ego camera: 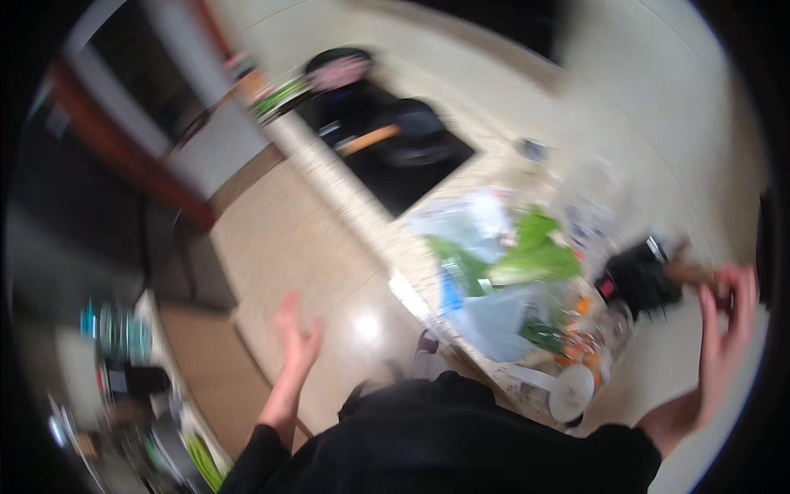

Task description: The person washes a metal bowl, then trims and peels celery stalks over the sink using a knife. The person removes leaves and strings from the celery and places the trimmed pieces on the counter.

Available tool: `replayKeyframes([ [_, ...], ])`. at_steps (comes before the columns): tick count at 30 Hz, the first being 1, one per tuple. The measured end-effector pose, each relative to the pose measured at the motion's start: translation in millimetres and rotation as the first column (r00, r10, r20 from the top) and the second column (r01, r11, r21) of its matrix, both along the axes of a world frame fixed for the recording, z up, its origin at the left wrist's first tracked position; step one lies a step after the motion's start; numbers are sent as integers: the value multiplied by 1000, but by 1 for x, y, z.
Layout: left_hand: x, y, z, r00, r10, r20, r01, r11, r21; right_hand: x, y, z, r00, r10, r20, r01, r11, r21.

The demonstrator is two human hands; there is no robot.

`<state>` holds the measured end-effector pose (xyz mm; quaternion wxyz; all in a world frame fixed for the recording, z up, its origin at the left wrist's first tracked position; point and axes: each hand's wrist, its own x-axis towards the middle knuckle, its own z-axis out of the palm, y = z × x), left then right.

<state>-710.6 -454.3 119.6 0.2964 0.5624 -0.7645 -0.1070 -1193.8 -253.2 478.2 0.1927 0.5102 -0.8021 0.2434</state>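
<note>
My left hand [299, 336] hangs over the tiled floor at the lower middle, its fingers apart and nothing in it. At the right, my right hand [725, 321] is raised beside a wooden handle [691, 274] that stands out of a black knife block [639, 278]; whether the fingers touch or grip the handle cannot be told through the blur. Leafy green lettuce [537, 250] lies among plastic bags [494, 315] on the counter [395, 244]. Orange produce in clear plastic [580, 346] is near a white round lid [571, 393].
A black cooktop [410, 185] carries a dark pan [416, 133] with a wooden handle. Behind it stands another pan holding pinkish food [339, 73], with green stalks [281, 99] beside it. A second counter at lower left bears a teal-tinted container [117, 330] and other kitchen things.
</note>
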Motion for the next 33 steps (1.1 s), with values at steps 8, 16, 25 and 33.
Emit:
replayKeyframes([
  [8, 80, 157, 112, 946, -201, -255, 170, 976, -140, 245, -88, -61, 332, 777, 534, -941, 229, 251],
  [16, 239, 330, 100, 867, 483, -122, -497, 856, -145, 518, -71, -146, -302, 549, 779, -923, -372, -95],
  [25, 311, 384, 84, 663, 719, 210, -708, 693, -137, 683, -39, -212, -210, 614, 761, -450, -752, 482],
  [33, 417, 349, 55, 370, 926, 76, -924, 376, -78, 743, -80, -306, -19, 576, 817, -719, -576, 389],
])
